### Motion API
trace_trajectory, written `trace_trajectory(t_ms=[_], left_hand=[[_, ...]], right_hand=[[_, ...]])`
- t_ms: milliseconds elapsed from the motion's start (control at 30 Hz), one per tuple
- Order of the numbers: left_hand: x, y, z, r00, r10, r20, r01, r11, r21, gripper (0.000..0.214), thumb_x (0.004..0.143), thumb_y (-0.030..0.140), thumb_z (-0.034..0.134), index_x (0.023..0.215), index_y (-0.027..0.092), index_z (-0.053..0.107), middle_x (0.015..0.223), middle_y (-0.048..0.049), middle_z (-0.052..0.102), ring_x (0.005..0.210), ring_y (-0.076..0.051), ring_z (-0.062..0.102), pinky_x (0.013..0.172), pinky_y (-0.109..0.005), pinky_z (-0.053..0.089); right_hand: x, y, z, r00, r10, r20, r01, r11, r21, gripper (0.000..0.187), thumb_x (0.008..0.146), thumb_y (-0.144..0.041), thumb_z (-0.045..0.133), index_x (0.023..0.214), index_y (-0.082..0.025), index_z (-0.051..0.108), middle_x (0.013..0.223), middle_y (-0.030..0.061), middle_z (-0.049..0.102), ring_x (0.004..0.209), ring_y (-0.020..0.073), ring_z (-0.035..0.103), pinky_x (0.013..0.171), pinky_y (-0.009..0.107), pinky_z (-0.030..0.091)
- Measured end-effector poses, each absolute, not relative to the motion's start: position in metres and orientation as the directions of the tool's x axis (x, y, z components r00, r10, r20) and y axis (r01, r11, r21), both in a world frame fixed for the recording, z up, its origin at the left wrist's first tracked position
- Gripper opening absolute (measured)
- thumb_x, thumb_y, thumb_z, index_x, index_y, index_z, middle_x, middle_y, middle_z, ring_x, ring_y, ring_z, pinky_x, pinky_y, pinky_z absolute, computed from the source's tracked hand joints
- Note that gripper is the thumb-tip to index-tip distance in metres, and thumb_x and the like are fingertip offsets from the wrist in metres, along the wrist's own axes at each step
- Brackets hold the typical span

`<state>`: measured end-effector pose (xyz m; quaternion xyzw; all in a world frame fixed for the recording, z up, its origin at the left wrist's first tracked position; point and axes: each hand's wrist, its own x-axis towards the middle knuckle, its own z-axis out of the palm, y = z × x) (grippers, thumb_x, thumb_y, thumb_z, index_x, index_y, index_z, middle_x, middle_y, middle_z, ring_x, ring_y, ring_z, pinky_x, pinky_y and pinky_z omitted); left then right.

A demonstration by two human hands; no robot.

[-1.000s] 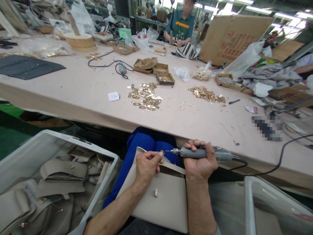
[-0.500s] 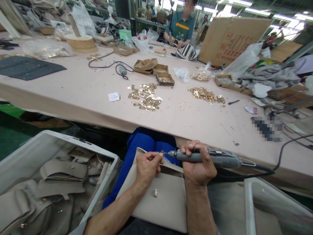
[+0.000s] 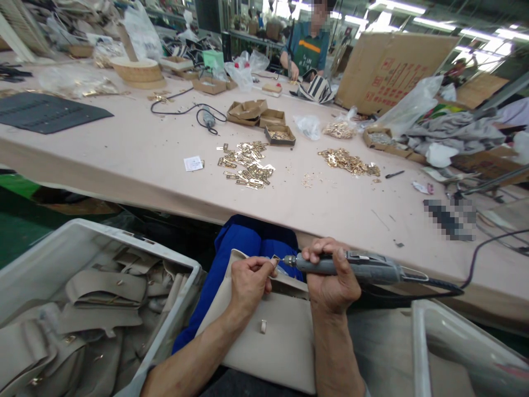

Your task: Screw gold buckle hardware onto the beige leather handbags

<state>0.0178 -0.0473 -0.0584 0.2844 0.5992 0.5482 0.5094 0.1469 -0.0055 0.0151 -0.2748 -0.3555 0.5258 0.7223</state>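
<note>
My right hand [image 3: 334, 271] is wrapped round a grey electric screwdriver [image 3: 367, 268], its bit pointing left. With thumb and fingers pinched, my left hand [image 3: 253, 280] grips the upper edge of a beige handbag [image 3: 275, 342] lying on my lap. The bit's tip meets a small metal fitting [image 3: 275, 257] at my left fingertips; the fingers partly hide it. On the bag's front is a small metal clasp [image 3: 263, 327]. Blue cloth [image 3: 238, 242] covers my legs under the bag.
A bin [image 3: 182, 258] of beige bag pieces stands at left, another bin [image 3: 419, 347] at right. On the table [image 3: 165, 182] lie gold plates [image 3: 248, 165], a gold heap [image 3: 347, 161] and small cardboard boxes [image 3: 280, 135]. The screwdriver's cord [image 3: 475, 259] runs right. A co-worker [image 3: 309, 47] stands opposite.
My right hand and the screwdriver have shifted slightly left, towards my left fingertips. My left hand and the bag stay in place. Across the table, the co-worker's hands have moved apart.
</note>
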Motion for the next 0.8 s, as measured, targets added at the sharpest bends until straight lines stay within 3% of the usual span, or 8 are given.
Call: trace_trajectory(t_ms=[500, 800], left_hand=[[0.017, -0.048, -0.052, -0.287, 0.911, -0.297, -0.183, 0.253, 0.95, 0.032, 0.082, 0.041, 0.076, 0.069, 0.012, 0.076, 0.043, -0.0031, 0.061, 0.033, -0.011, 0.049, 0.034, -0.018, 0.033], [0.019, -0.049, -0.053, -0.257, 0.923, -0.286, -0.231, 0.229, 0.946, 0.034, 0.077, 0.044, 0.079, 0.079, 0.01, 0.076, 0.062, -0.0085, 0.071, 0.035, -0.011, 0.052, 0.033, -0.019, 0.036]], right_hand=[[0.135, -0.011, 0.02, 0.184, 0.889, 0.419, -0.378, 0.458, -0.805, 0.01, 0.089, -0.022, 0.063, 0.08, -0.019, 0.065, 0.079, 0.0032, 0.062, 0.061, 0.0146, 0.055, 0.059, 0.032, 0.046], [0.134, -0.012, 0.014, 0.157, 0.853, 0.497, -0.253, 0.521, -0.815, 0.012, 0.091, -0.018, 0.063, 0.079, -0.02, 0.064, 0.074, 0.0018, 0.062, 0.072, 0.019, 0.061, 0.063, 0.034, 0.049]])
